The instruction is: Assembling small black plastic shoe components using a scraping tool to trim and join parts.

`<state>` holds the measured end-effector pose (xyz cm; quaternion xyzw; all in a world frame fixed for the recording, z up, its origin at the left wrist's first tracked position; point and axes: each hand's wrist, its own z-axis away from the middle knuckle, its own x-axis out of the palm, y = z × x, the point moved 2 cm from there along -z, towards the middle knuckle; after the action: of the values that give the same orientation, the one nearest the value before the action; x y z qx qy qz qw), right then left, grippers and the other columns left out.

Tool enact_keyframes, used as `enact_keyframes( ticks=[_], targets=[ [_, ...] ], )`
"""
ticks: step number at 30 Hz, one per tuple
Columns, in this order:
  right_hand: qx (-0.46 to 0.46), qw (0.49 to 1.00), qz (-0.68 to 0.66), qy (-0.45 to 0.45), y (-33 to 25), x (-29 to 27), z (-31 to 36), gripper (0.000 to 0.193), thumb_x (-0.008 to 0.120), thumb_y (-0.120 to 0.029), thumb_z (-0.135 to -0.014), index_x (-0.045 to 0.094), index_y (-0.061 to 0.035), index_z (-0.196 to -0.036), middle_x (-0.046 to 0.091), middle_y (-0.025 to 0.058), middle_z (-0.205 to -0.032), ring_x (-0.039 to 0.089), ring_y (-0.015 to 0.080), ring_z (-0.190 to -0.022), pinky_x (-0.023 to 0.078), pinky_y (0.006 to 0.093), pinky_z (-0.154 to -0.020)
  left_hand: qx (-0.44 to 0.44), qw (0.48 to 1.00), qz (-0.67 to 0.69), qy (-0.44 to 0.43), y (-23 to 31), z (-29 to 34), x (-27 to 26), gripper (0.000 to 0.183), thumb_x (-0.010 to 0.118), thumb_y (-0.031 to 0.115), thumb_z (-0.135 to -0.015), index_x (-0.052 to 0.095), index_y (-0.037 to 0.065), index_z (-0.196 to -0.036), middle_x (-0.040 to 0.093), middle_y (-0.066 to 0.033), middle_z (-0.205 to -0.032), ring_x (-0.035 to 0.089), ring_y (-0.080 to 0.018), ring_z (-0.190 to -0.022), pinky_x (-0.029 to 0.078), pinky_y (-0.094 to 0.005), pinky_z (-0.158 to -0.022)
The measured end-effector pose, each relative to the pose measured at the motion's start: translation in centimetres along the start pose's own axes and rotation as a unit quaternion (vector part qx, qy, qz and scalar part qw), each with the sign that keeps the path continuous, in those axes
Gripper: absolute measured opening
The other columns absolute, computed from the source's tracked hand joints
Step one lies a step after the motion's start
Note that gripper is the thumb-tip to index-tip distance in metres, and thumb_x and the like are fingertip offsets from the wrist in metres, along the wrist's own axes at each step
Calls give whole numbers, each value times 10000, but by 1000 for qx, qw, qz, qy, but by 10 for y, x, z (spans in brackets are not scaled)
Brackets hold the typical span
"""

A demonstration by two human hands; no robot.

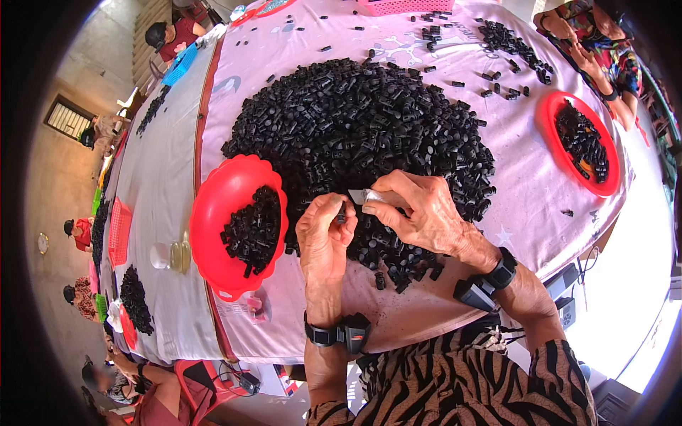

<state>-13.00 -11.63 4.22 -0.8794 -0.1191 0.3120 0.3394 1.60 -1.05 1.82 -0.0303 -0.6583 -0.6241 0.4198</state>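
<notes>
My left hand (323, 231) pinches a small black plastic piece (342, 213) between thumb and fingers, so most of the piece is hidden. In my right hand (430, 213) is a small knife (358, 196) with a pale, silvery handle; its bare blade points left, close to the black piece. Whether blade and piece touch, I cannot tell. Both hands are over the near edge of a large heap of black plastic pieces (355, 121). Just left of my left hand stands a scalloped red bowl (212, 227) with black pieces (254, 231) in its right part.
A second red bowl (547, 131) with black pieces stands at the right, near a co-worker (593, 53). Loose pieces (515, 50) lie scattered at the far right. Across the table's left side are glass jars (179, 257), a pink basket (119, 231), a smaller heap (135, 302) and several co-workers.
</notes>
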Motion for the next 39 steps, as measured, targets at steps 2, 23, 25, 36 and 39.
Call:
enact_keyframes(
  ticks=[2, 23, 25, 36, 39],
  targets=[
    [5, 1000, -20, 3, -2, 1, 0, 162, 698, -186, -860, 600, -60, -885, 641, 99, -775, 652, 333, -641, 506, 399, -531, 14, 1000, -1, 18, -1, -2, -3, 160, 653, 130, -919, 654, 5, -1017, 652, -70, -840, 612, -109, -674, 468, -197, -542],
    [-6, 1000, 0, -18, -5, -2, -1, 177, 723, -182, -833, 610, -50, -863, 642, 125, -754, 645, 344, -641, 510, 401, -538, 30, 996, 48, -68, -4, -5, -2, 264, 619, 76, -940, 612, -3, -1192, 650, -101, -1051, 640, -145, -912, 533, -264, -797],
    [-8, 1000, -1, -22, -6, -1, -2, 175, 722, -183, -835, 611, -50, -859, 642, 123, -752, 645, 342, -639, 509, 400, -538, 34, 996, 47, -66, -4, -4, -3, 265, 617, 71, -939, 611, -5, -1193, 649, -101, -1051, 638, -145, -910, 532, -264, -799],
    [-16, 1000, 3, -22, -7, 0, -1, 178, 715, -197, -846, 606, -56, -859, 646, 118, -763, 647, 338, -638, 512, 398, -535, 44, 995, 45, -78, -5, -5, -3, 266, 620, 62, -932, 615, -10, -1188, 645, -94, -1031, 627, -138, -899, 520, -261, -802],
    [-16, 1000, 5, -11, -6, 2, 0, 181, 712, -207, -852, 606, -60, -860, 647, 118, -769, 648, 339, -637, 512, 401, -531, 43, 996, 44, -65, -6, -5, -3, 259, 623, 66, -932, 619, -12, -1179, 647, -89, -1020, 624, -134, -886, 512, -254, -783]
  ],
)
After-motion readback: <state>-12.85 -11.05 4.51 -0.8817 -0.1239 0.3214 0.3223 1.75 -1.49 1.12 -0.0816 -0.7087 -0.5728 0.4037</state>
